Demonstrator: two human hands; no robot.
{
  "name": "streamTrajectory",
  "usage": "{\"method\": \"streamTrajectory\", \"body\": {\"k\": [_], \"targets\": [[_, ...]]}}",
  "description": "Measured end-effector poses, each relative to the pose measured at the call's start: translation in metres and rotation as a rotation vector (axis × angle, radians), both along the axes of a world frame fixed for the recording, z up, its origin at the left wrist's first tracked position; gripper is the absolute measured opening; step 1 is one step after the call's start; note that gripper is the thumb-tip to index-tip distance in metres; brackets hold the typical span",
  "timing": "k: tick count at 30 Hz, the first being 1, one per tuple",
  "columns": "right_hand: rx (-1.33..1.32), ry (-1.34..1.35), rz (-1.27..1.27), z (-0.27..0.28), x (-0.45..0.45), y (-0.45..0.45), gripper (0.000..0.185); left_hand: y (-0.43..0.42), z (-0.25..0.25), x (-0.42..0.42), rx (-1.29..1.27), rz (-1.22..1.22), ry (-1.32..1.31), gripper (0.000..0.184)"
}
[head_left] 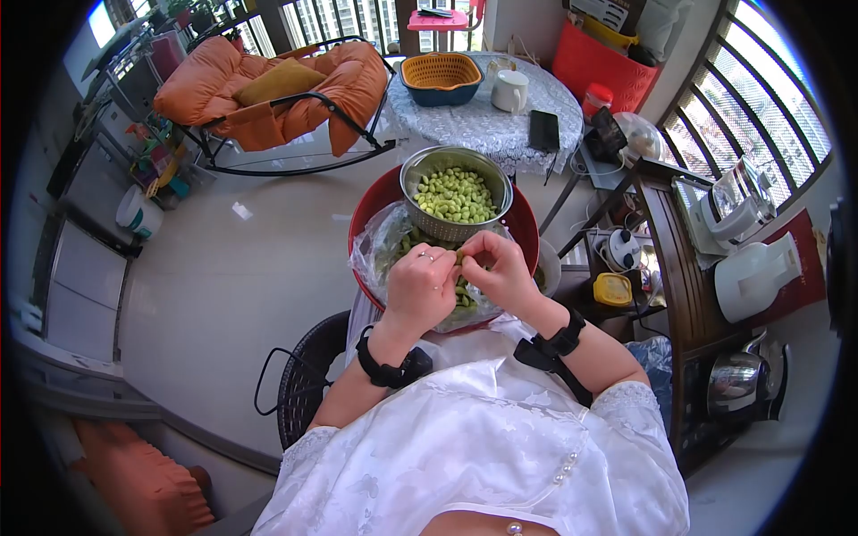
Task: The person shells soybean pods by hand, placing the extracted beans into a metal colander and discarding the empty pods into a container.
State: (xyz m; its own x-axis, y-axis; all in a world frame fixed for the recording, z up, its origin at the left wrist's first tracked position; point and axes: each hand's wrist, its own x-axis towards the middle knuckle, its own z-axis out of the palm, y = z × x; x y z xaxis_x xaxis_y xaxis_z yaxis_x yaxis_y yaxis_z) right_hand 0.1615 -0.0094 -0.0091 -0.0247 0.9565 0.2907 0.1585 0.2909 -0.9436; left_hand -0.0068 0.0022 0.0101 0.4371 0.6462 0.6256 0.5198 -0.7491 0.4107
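My left hand and my right hand meet fingertip to fingertip, both closed in a pinch on a small green bean pod that their fingers partly hide. Under them lies a clear plastic bag with green bean pods in it, set inside a large red basin. Just beyond my fingers, a metal colander rests at the far side of the basin. It holds many shelled green beans.
Ahead stands a round table with an orange basket, a white mug and a black phone. An orange rocking chair is at the far left. To the right, a dark wooden shelf carries a white kettle.
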Motion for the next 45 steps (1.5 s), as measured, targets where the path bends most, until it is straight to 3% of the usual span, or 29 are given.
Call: {"method": "streamTrajectory", "body": {"k": [7,12,20,28,33,36,39,45], "targets": [[-0.15,0.125,0.044,-0.003,0.004,0.002,0.009,-0.001,-0.002,0.001,-0.033,0.015,-0.024,0.008],[-0.253,0.18,0.113,-0.004,0.01,0.007,0.008,0.001,-0.009,0.001,-0.369,0.039,-0.206,0.012],[-0.393,0.177,0.197,0.02,0.013,0.005,0.012,0.002,-0.008,0.001,-0.301,0.047,-0.173,0.013],[-0.335,0.198,0.253,0.005,0.017,0.01,0.011,0.003,-0.018,0.003,-0.307,0.042,-0.176,0.015],[-0.39,0.15,0.245,0.011,0.022,0.011,0.011,0.005,-0.015,0.002,-0.678,-0.067,-0.27,0.018],[-0.451,0.148,0.147,0.002,0.025,0.016,0.012,0.004,-0.013,0.003,-0.452,-0.058,-0.189,0.021],[-0.509,0.27,0.066,0.001,0.024,0.018,0.013,0.006,-0.014,0.0,-0.468,-0.042,-0.091,0.022],[-0.53,0.311,0.098,0.005,0.02,0.015,0.012,0.005,-0.012,-0.001,-0.53,-0.007,-0.189,0.022]]}}
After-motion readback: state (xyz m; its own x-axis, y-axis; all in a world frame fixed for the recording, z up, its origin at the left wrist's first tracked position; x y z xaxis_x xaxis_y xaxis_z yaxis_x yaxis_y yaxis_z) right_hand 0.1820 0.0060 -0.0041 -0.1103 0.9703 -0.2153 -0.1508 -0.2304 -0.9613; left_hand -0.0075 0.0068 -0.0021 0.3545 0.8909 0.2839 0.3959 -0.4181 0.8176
